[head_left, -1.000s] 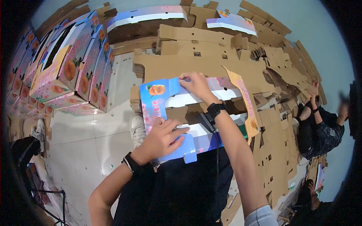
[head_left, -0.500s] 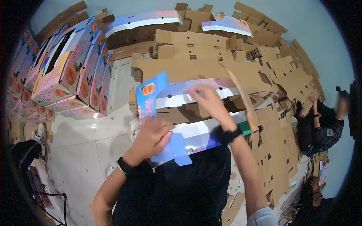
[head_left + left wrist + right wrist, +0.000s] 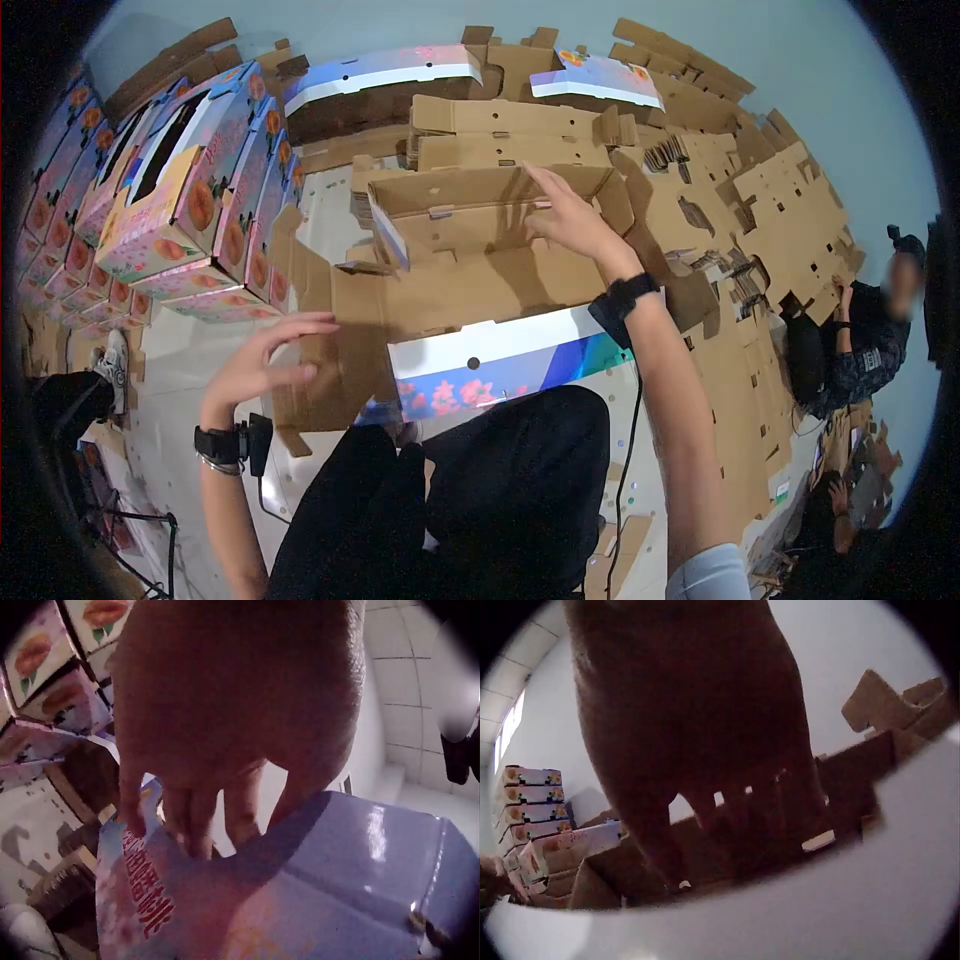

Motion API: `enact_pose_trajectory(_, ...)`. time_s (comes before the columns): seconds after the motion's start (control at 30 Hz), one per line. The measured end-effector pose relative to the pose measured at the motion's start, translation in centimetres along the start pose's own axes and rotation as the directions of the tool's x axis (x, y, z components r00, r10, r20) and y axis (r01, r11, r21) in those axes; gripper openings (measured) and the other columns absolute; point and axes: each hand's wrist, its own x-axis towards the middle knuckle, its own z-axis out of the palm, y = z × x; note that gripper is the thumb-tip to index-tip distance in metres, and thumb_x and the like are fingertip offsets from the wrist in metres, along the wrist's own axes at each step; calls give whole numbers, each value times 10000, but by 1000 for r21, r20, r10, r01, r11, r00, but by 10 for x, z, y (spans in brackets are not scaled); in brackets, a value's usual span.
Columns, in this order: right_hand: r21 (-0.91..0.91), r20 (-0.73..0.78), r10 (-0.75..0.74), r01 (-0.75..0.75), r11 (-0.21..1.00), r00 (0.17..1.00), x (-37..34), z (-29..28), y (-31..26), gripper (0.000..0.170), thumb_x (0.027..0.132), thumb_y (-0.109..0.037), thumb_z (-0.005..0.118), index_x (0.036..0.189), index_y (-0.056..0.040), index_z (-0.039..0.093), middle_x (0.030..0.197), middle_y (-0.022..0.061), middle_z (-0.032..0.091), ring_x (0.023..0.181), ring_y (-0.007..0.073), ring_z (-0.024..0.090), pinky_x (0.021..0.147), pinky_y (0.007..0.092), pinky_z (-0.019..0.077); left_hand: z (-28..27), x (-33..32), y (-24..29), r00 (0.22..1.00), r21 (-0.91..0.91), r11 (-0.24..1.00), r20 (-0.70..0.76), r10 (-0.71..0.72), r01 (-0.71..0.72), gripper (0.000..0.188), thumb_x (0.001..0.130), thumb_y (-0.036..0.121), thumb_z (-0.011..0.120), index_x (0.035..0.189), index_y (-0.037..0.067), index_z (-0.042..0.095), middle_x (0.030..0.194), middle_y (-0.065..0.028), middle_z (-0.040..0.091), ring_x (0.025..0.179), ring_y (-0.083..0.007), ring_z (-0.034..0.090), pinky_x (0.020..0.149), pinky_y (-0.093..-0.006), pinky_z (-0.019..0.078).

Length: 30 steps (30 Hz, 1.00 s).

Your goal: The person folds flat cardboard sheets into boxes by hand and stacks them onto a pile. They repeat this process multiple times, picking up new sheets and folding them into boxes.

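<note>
A cardboard carton (image 3: 480, 290) stands open-topped before me, brown inside. Its near wall (image 3: 500, 375) shows a white strip above pink flowers and blue print. The left end panel (image 3: 345, 345) is spread outward, brown face up. My left hand (image 3: 262, 362) is at that panel's outer edge, fingers extended and thumb apart. In the left wrist view its fingers reach over the curved edge of a printed panel (image 3: 225, 900) with red characters. My right hand (image 3: 580, 225) is over the far right part of the carton, fingers extended at the far wall (image 3: 480, 190).
Finished peach-print cartons (image 3: 190, 200) are stacked at the left. Flat brown cardboard sheets (image 3: 710, 400) lie on the right, with more piled at the back (image 3: 510, 120). Another person (image 3: 865, 340) sits at the far right. White tiled floor (image 3: 190, 385) shows on the left.
The carton's slotted printed top has come open, exposing its brown inside, and the left end is spread outward. My left hand has moved left, off the blue flap; my right hand has moved slightly up.
</note>
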Motion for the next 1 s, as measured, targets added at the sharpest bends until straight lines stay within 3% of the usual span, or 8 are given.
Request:
enact_pose_trajectory(0.2,-109,195,185,-167,980,963,16,17,-6,956,755,-211,718,1507,-165,129,1515,263,135,1388,402,229,1121,407,245,-16,-18,-35,999,60,998,37,2,-4,811,645,35,746,1391,182,463,1512,-59,303,1400,-242,258,1107,-413,248)
enact_pose_trajectory(0.27,-71,31,116,-113,991,993,29,18,4,957,772,-260,704,1511,-178,101,1511,290,129,1401,407,192,1134,426,211,-16,-28,-44,992,71,992,-80,-100,106,914,610,-7,763,1427,200,408,1534,-55,256,1417,-247,215,1129,-412,212)
enact_pose_trajectory(0.5,-319,336,402,-299,899,852,91,46,19,882,809,-427,615,1504,-207,120,1490,231,276,1326,414,344,1091,430,316,-9,-55,-76,968,-317,926,-74,-239,205,809,679,-93,720,1395,167,448,1496,-71,323,1345,-229,346,1082,-394,307)
enact_pose_trajectory(0.63,-33,340,246,-250,968,907,117,71,-24,868,811,-392,628,1499,-170,147,1461,222,339,1319,403,358,1094,416,315,4,-57,-77,955,-205,946,-107,-278,252,613,705,-125,692,1267,95,584,1311,-35,524,1052,-137,553,918,-295,463)
enact_pose_trajectory(0.7,152,559,-68,-22,988,827,129,88,-56,828,827,-356,628,1487,-122,187,1450,233,351,1318,392,362,1097,411,308,3,-56,-74,939,-281,911,-77,-336,303,583,710,-133,685,1240,95,608,1298,-36,532,1032,-121,555,902,-286,475)
enact_pose_trajectory(0.77,66,386,-228,220,973,894,147,128,-73,781,840,-311,630,1471,-91,225,1449,217,361,1313,379,374,1088,409,318,3,-54,-72,927,-334,885,-74,-367,324,572,711,-132,686,1231,94,615,1305,-41,533,1057,-122,545,930,-287,460)
enact_pose_trajectory(0.93,177,614,-79,-39,983,785,146,165,-133,557,950,-436,463,1352,-51,445,1410,173,434,1293,337,411,1072,400,335,5,-53,-70,919,-327,886,-104,-380,329,573,713,-134,681,1235,90,613,1322,-64,535,1116,-142,529,999,-293,414)
enact_pose_trajectory(1.0,379,481,-183,-15,925,857,147,167,-109,560,956,-472,428,1314,-46,489,1370,169,477,1265,328,441,1062,394,344,7,-50,-68,906,-315,879,-113,-408,357,582,710,-134,679,1249,72,599,1311,-86,551,1150,-163,528,1010,-293,401)
